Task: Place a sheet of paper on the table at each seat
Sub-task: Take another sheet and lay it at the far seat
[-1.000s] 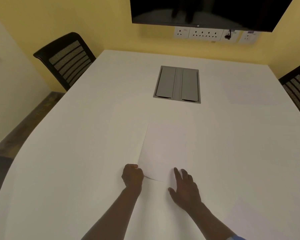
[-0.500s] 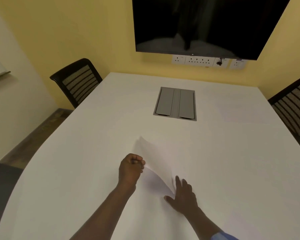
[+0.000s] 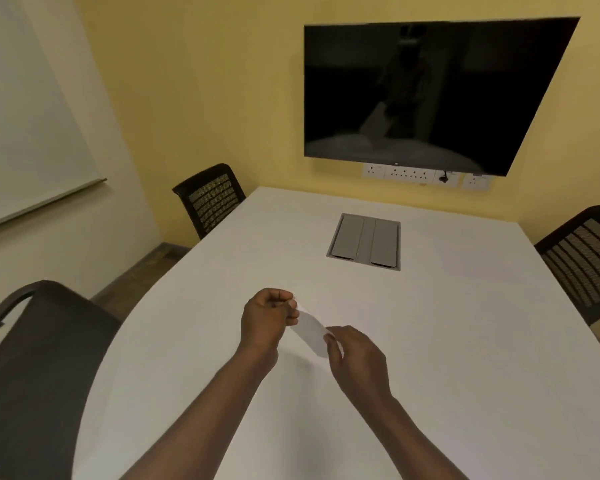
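A white sheet of paper point(image 3: 311, 331) is lifted off the white table point(image 3: 465, 341) in front of me, seen almost edge-on. My left hand point(image 3: 267, 318) pinches its upper left corner between thumb and fingers. My right hand point(image 3: 355, 355) grips the sheet's lower right edge. Both hands hover just above the tabletop near its middle. Any other sheets on the white surface are too faint to tell.
A grey cable hatch point(image 3: 365, 241) is set into the table ahead. Black mesh chairs stand at the far left point(image 3: 208, 199), the right point(image 3: 586, 258) and close at my near left point(image 3: 39, 368). A dark screen point(image 3: 426, 95) hangs on the yellow wall.
The sheet lay flat a second ago; my left hand peeled it up, and now both hands hold it in the air. My head has tilted up, showing more of the wall.
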The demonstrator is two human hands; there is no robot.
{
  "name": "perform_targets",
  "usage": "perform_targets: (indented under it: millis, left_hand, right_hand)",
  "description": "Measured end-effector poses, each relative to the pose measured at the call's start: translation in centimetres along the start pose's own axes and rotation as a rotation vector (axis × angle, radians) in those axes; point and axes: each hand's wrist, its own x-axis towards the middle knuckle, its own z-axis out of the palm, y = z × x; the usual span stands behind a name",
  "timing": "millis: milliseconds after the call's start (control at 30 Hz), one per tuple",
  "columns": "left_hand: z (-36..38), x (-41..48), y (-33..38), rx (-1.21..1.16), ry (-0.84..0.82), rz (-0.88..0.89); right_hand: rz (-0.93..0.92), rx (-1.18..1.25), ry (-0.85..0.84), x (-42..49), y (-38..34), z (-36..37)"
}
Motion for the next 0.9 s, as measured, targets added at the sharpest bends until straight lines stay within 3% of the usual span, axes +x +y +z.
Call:
perform_targets:
  millis: [300,467,767,900]
  left_hand:
    - [-9.5,-6.8,3.6,-0.077,0.057,0.100]
    - [-17.9,-7.1,4.9,0.080,0.127,0.204]
    - [-37.8,-4.6,7.6,0.428,-0.166,0.407]
    - [-44.6,-3.6,9.6,0.478,-0.153,0.381]
  right_hand:
    - [-0.060,0.083,-0.099,-3.0,-8.4,-2.5]
    - [-0.119,0.045,-0.183,-3.4,-15.0,-2.1]
    - [-0.261,-0.080,-0.241,-4.9,-33.6,1.8]
    - [-0.297,-0.040,-0.258,-5.2,-41.7,3.7]
